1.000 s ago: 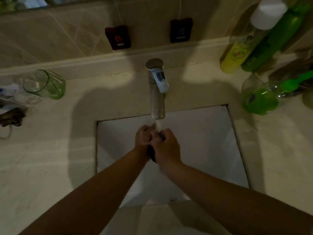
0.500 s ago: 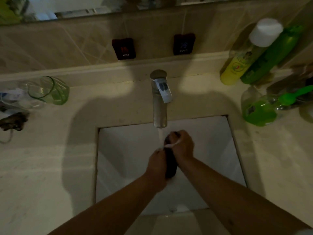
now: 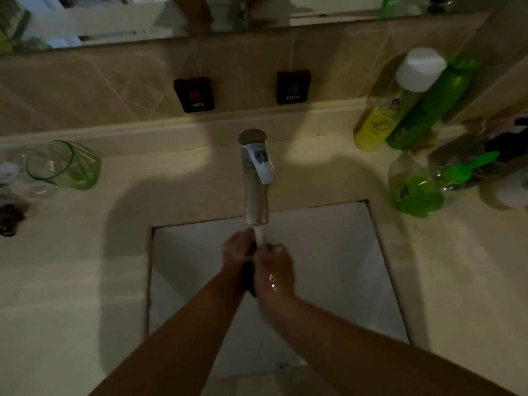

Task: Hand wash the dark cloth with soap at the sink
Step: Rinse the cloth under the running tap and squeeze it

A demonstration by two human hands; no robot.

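Dark cloth (image 3: 248, 277): bunched between both hands over the white sink (image 3: 328, 267), under the running tap (image 3: 256, 178).
Left hand (image 3: 238, 250): grip closed around the cloth's far end.
Right hand (image 3: 274, 271): grip closed around the cloth, wet.
Table (image 3: 71, 267): green glass (image 3: 64, 165) at left; yellow bottle (image 3: 383, 115) and green soap dispenser (image 3: 420, 190) at right.

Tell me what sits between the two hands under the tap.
In the head view, the dark cloth is pressed between the left hand and the right hand, with the tap's water stream falling onto it.
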